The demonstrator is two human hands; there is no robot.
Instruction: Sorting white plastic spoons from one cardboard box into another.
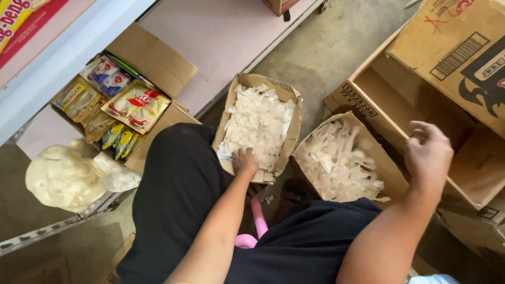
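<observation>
My left hand (245, 161) reaches into a small cardboard box (292, 126) that rests on my left thigh, its fingers buried in a heap of small clear plastic packets (259, 122); whether it grips any is hidden. My right hand (428, 153) hovers in the air with fingers loosely spread and nothing in it, above the right edge of a second cardboard box (386, 164) filled with similar white packets (339, 160). I sit with black trousers and a dark shirt in view.
An open carton of colourful sachets (113, 102) stands at the left under a white shelf (63, 58). A pale plastic bag (66, 176) lies beside it. Large empty cardboard cartons (452, 79) stand at the right. A pink object (255, 223) shows between my legs.
</observation>
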